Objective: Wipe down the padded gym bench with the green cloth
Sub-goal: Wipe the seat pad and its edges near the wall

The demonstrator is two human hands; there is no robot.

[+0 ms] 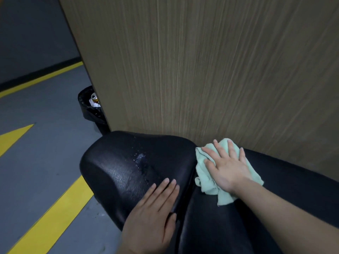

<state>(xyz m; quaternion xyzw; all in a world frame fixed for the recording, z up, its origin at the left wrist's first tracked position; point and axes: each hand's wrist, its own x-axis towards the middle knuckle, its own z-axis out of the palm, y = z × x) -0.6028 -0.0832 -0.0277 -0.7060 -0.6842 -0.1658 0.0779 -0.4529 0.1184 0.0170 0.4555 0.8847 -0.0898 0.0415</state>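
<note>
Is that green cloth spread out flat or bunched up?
Bunched up. The green cloth lies in crumpled folds under the flat right hand on the bench.

Not seeing any readable text anywhere here, no labels, brands or numbers showing. Closest thing to a sign is the yellow floor stripes (53,213), which are just painted lines. The can (94,97) sitting in the trash bin (91,110) is too small and blurry to read.

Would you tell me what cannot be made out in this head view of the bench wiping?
- Bench frame and right end: cut off by the picture's edges.
- Pad under the green cloth: covered by it and the right hand.
- Bin contents: half hidden by the wooden panel, too small.
</note>
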